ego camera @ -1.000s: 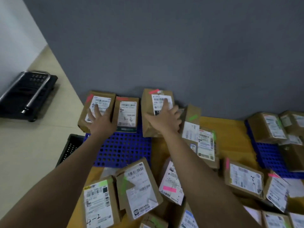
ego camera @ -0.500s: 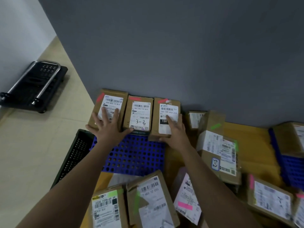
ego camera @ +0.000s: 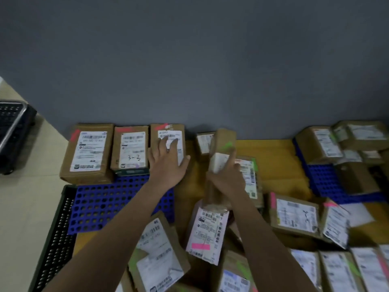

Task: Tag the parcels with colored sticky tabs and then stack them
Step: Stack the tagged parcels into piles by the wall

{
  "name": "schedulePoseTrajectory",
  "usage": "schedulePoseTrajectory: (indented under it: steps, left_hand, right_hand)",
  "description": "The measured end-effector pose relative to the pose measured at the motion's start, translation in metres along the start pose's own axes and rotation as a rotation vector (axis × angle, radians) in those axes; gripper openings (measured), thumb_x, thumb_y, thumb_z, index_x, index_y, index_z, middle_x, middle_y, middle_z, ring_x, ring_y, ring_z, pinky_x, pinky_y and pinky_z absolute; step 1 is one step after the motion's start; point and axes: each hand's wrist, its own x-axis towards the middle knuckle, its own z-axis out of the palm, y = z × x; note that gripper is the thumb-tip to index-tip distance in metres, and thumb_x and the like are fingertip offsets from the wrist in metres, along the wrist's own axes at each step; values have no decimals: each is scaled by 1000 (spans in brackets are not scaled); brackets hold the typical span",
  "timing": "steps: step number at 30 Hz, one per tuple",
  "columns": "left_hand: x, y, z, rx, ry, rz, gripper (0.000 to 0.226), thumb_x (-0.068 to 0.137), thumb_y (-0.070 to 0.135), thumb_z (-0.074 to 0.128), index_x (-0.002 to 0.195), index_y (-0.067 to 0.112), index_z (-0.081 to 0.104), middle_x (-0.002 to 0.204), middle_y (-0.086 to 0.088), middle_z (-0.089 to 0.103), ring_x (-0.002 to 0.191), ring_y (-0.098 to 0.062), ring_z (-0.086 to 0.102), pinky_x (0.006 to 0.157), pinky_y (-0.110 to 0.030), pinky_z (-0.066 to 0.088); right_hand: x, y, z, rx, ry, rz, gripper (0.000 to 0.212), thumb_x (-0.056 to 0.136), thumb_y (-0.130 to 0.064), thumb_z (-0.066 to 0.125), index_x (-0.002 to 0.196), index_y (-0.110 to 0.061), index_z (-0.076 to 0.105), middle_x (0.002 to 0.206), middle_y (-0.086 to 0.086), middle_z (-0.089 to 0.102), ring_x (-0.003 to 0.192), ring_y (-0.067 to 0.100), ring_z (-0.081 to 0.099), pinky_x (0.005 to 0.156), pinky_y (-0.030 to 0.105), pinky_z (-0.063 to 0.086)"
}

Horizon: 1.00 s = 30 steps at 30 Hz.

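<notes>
Three brown parcels with red tabs stand in a row against the grey wall on the blue perforated pallet (ego camera: 101, 203): the left parcel (ego camera: 88, 152), the middle parcel (ego camera: 131, 150) marked "3-3", and the right parcel (ego camera: 168, 135). My left hand (ego camera: 168, 163) lies flat with spread fingers on the right parcel. My right hand (ego camera: 227, 178) grips a long brown parcel with a green tab (ego camera: 223, 148), tilted up off the yellow table (ego camera: 271, 159).
Several tagged parcels lie scattered over the near and right table, among them a pink-tabbed one (ego camera: 207, 230). A second blue pallet (ego camera: 324, 180) with parcels is at the right. A black crate (ego camera: 56, 239) hangs at the table's left edge; a black trolley (ego camera: 12, 133) stands on the floor.
My left hand moved from the left parcel onto the right red-tabbed parcel. My right hand left that parcel and took hold of the green-tabbed parcel, lifting it.
</notes>
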Motion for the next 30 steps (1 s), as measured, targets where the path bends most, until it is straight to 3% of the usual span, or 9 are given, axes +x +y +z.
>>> schedulePoseTrajectory:
  steps: [4, 7, 9, 11, 14, 17, 21, 23, 30]
  left_hand:
    - [1, 51, 9, -100, -43, 101, 54, 97, 42, 42, 145, 20, 29, 152, -7, 24, 140, -28, 17, 114, -44, 17]
    - [5, 90, 20, -164, -95, 156, 50, 97, 39, 43, 142, 19, 34, 147, -9, 33, 135, -31, 28, 110, -44, 27]
    - [6, 120, 29, -158, -131, 198, 47, 97, 38, 43, 140, 20, 37, 144, -9, 36, 133, -32, 30, 108, -43, 29]
    - [5, 162, 42, -140, -182, 250, 48, 97, 39, 43, 141, 20, 35, 146, -8, 34, 135, -32, 27, 109, -45, 28]
    - [11, 225, 64, -103, -204, 277, 52, 98, 40, 41, 145, 20, 30, 152, -6, 26, 140, -30, 20, 114, -46, 20]
    - [24, 286, 99, -95, -199, 270, 53, 98, 41, 40, 145, 20, 29, 150, -7, 30, 139, -31, 23, 112, -43, 23]
    - [37, 352, 157, -140, -272, 216, 56, 98, 40, 41, 147, 18, 26, 153, -6, 24, 141, -29, 19, 114, -43, 24]
    - [38, 372, 184, -156, -311, 199, 60, 98, 40, 43, 149, 17, 22, 155, -7, 20, 142, -31, 19, 114, -44, 24]
    - [59, 420, 217, -353, -251, 237, 82, 87, 18, 61, 150, 19, 9, 152, -7, 16, 141, -25, 22, 111, -32, 24]
  right_hand:
    - [-7, 24, -45, 401, 33, -108, 114, 66, -46, 71, 150, -29, -4, 144, 11, 39, 124, 35, 48, 96, 48, 47]
    - [-11, 58, -100, 500, 180, -176, 93, 72, -28, 77, 144, -18, 19, 131, 3, 47, 121, 26, 50, 90, 37, 48]
    - [-5, 88, -139, 364, 293, -186, 82, 75, -22, 77, 139, -10, 27, 129, 5, 47, 122, 26, 47, 89, 32, 43]
    - [5, 130, -179, 176, 366, -173, 83, 75, -24, 75, 141, -11, 27, 135, 9, 46, 124, 31, 45, 94, 40, 43]
    - [31, 190, -227, -165, 389, -147, 84, 76, -26, 72, 145, -18, 24, 141, 11, 36, 129, 35, 32, 102, 49, 34]
    - [66, 249, -263, -360, 358, -116, 80, 79, -26, 69, 146, -24, 25, 140, 11, 31, 130, 36, 25, 106, 53, 24]
    - [97, 323, -289, -421, 204, -130, 81, 86, -30, 67, 150, -30, 17, 152, 6, 22, 138, 35, 18, 108, 56, 23]
    - [103, 351, -295, -461, 151, -174, 79, 86, -23, 66, 150, -30, 19, 151, 4, 24, 138, 34, 20, 109, 54, 22]
    - [185, 368, -338, -410, 329, -547, 77, 78, -16, 71, 146, -21, 35, 143, 7, 41, 131, 31, 30, 111, 43, 13]
